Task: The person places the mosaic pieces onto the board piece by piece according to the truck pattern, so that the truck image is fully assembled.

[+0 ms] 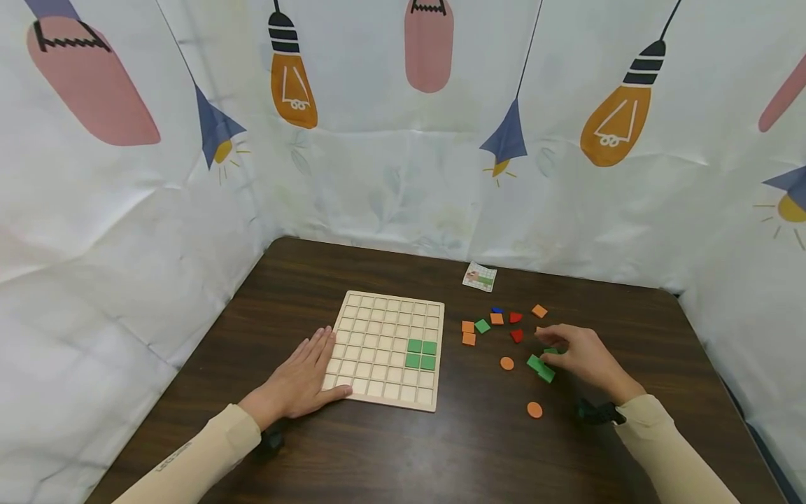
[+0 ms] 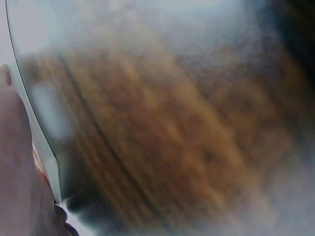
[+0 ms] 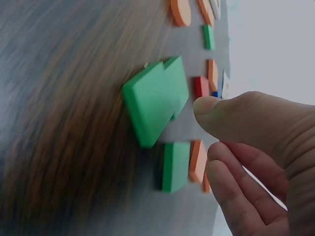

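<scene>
My left hand lies flat with fingers straight along the left edge of a pale wooden grid board, its thumb at the near edge. Four green square tiles form a block on the board's right side. Over the loose pieces my right hand hovers, fingers bent and thumb apart from them, with nothing between. Just beside its fingertips are two touching green tiles. Another green tile lies below the fingers, next to an orange piece.
Loose pieces lie right of the board: orange squares, a green tile, red pieces, a blue piece and orange discs. A small printed card lies near the back edge of the dark wooden table. A patterned curtain hangs behind.
</scene>
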